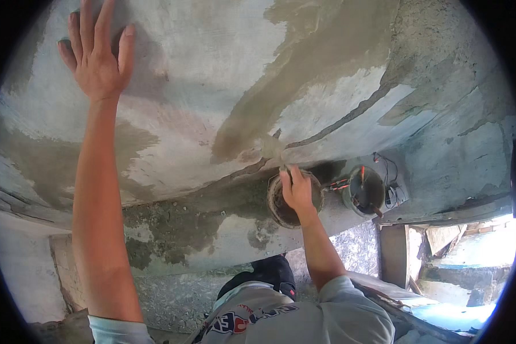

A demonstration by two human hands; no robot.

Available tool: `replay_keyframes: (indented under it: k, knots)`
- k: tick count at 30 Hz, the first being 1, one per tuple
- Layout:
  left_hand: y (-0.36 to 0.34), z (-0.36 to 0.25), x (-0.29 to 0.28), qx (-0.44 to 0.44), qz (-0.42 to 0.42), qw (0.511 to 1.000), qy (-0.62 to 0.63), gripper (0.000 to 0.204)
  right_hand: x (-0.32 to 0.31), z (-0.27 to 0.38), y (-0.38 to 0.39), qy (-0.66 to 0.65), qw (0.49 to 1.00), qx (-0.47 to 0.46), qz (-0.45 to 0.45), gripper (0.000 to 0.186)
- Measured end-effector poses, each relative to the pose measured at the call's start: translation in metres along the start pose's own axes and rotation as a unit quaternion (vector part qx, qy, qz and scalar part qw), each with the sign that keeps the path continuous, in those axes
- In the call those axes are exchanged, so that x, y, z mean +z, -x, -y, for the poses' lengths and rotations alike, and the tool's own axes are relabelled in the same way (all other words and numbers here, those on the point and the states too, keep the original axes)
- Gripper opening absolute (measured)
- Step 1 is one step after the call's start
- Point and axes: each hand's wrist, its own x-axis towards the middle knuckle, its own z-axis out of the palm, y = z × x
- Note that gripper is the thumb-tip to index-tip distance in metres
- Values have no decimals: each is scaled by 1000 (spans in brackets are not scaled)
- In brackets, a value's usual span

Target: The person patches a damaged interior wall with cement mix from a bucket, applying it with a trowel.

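Observation:
My left hand [100, 66] lies on the patchy plastered wall [183, 63] at the upper left, fingers spread. My right hand [294, 189] grips a small tool, apparently a putty knife or scraper [272, 150], whose pale, blurred blade is at a long crack [338, 118] low on the wall. Damp grey patches show around the crack. Just behind my right hand, a round bucket [276, 209] with dark, crusted insides stands on the ledge [229, 241].
Right of that bucket sit a metal pail [372, 196] with orange-handled tools and a white box, possibly a power strip [395, 196], with a cable. The ledge's edge runs below them. Boards [394, 255] and a bright rubble-strewn opening [464, 269] lie at the lower right.

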Motion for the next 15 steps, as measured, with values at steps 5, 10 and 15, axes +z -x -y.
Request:
replay_keyframes:
  k: [5,10,15]
  knots:
    - [2,-2,0,-1,-5,1000,-7,59,16,-4,-53,7,997,-57,-53,24]
    - [0,-1,1,6,-6,1000,-15,60,35,-22,-36,44,997,-62,4,25]
    - [0,2,0,9,-2,1000,-28,59,24,-22,-41,29,993,-111,-16,26]
